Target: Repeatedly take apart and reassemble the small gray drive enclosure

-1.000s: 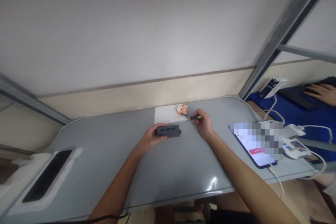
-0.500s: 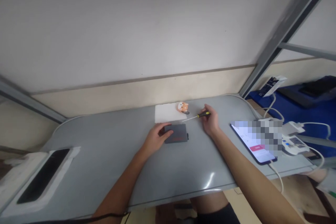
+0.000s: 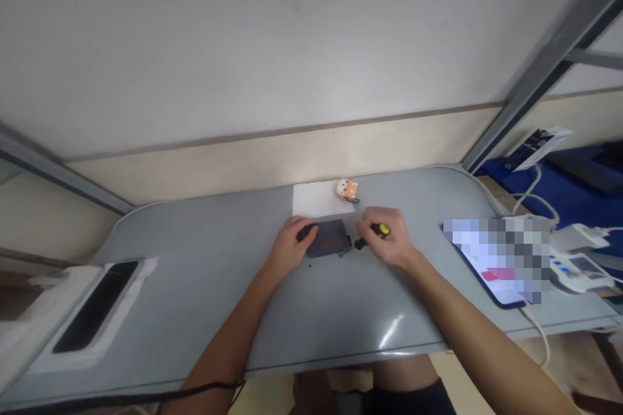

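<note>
My left hand (image 3: 287,249) grips the left end of a flat, dark grey rectangular box (image 3: 329,233) with reddish marking, fingers at its far side and thumb over the top. In my right hand (image 3: 395,237) is a screwdriver (image 3: 383,230) with a black and yellow handle, wrapped by closed fingers. Its shaft points left at the box's right side, close to a small dark part there; whether the tip touches cannot be made out. On the table just below the box lies a tiny dark speck (image 3: 310,266).
Behind the box are a white paper sheet (image 3: 314,200) and an orange-and-white animal-shaped case (image 3: 346,189). A lit phone (image 3: 481,272) with a cable lies right, beside a white power strip (image 3: 581,269). A dark phone (image 3: 97,305) lies left. Metal posts (image 3: 530,71) frame the grey table (image 3: 195,285).
My right hand has turned over and brought the screwdriver left and down to the box's right side. The left hand still holds the box, which is slightly tilted now. The view has shifted slightly.
</note>
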The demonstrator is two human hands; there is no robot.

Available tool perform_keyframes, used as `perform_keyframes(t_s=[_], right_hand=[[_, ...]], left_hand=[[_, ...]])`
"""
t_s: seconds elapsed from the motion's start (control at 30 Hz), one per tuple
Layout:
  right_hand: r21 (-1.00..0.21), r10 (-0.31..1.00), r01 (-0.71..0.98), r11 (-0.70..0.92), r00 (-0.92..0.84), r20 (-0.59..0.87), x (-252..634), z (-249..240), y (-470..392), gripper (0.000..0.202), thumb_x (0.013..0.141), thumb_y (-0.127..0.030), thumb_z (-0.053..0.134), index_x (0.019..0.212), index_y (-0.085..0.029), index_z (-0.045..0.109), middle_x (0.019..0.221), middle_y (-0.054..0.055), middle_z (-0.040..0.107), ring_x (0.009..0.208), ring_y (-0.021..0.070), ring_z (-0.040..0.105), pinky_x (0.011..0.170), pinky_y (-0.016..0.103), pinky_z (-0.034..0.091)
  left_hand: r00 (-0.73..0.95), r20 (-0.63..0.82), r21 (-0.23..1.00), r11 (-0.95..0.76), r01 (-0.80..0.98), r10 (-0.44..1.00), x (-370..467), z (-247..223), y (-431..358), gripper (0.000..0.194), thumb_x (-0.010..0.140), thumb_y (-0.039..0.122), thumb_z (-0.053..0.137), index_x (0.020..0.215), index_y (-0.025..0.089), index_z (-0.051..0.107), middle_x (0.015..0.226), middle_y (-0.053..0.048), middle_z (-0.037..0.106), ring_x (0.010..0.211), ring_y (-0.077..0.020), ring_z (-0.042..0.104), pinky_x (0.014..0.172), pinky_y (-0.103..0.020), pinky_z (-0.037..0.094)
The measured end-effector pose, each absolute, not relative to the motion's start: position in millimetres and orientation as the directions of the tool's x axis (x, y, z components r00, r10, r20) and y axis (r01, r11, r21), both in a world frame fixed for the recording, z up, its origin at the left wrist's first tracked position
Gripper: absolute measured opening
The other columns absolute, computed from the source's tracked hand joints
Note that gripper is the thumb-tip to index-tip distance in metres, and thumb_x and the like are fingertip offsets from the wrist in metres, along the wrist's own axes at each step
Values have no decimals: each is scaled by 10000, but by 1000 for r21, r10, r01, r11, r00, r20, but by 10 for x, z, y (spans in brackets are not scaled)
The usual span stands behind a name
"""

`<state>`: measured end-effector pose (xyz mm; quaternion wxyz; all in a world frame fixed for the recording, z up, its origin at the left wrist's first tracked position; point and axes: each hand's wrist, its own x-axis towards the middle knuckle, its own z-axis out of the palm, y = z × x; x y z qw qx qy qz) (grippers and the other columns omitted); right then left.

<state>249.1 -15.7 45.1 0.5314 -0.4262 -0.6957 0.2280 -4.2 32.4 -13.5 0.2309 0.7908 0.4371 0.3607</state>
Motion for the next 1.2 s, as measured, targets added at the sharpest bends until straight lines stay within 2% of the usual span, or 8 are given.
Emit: perform_keyframes(t_s=[0.17,0.3,0.4,0.53,0.63,0.73,0.83,1.2], right_hand=[[-782,841,312,539,-236,486,2288,333,-232,366,999,-262,580,636,-224,557,614,-4,612,561,126,490,579,299,362],[-748,798,284,600,-284,532,2200,294,-287,314,997,-227,592,683,-215,588,651,-4,642,576,117,514,576,286,378],[-787,830,265,558,-195,523,2223,314,-270,336,1001,-237,594,666,-211,600,624,-10,644,554,110,526,559,275,385],[-896,918,231,378,28,395,2322,352,-185,395,991,-332,595,616,-212,619,587,-10,598,561,123,527,558,278,386],[-952,932,171,253,220,287,2377,346,-105,404,968,-399,601,610,-213,621,620,-5,595,620,139,538,607,285,405],[-980,923,112,162,334,190,2390,312,-34,400,947,-445,606,623,-211,630,649,-5,595,660,148,538,641,291,411],[-992,929,73,104,349,123,2377,276,5,400,938,-471,596,638,-209,632,665,-5,597,682,154,546,650,298,404],[-998,949,16,68,308,69,2330,225,35,401,919,-504,589,648,-211,618,655,-11,576,691,167,529,674,316,386]], left_hand=[[376,353,682,-511,523,857,-37,-110,302,183,1033,292,617,1108,224,769,1055,-58,747,1040,-210,684,986,-384,551],[367,335,694,-490,527,868,-31,-108,292,170,1024,279,634,1101,230,778,1059,-56,741,1031,-211,685,972,-380,558],[339,337,710,-474,522,878,-22,-126,295,179,1014,271,640,1109,234,787,1070,-57,731,1042,-212,687,991,-387,557],[279,359,745,-453,490,891,-25,-99,287,203,1031,264,591,1042,223,790,1084,-68,714,1055,-210,688,991,-388,558],[326,371,753,-487,442,869,-41,-18,253,239,1051,316,581,967,218,783,1092,-76,697,1085,-216,677,1035,-407,540],[398,376,744,-529,408,837,-44,48,212,212,1046,345,603,1025,229,779,1148,-82,689,1137,-227,658,1080,-426,518],[421,386,708,-556,435,821,-31,45,198,150,1008,315,667,1086,242,773,1167,-79,687,1155,-231,645,1084,-432,512],[359,356,674,-503,540,863,-127,-97,331,118,986,310,710,922,254,791,1050,-52,697,1073,-232,637,1025,-423,509]])
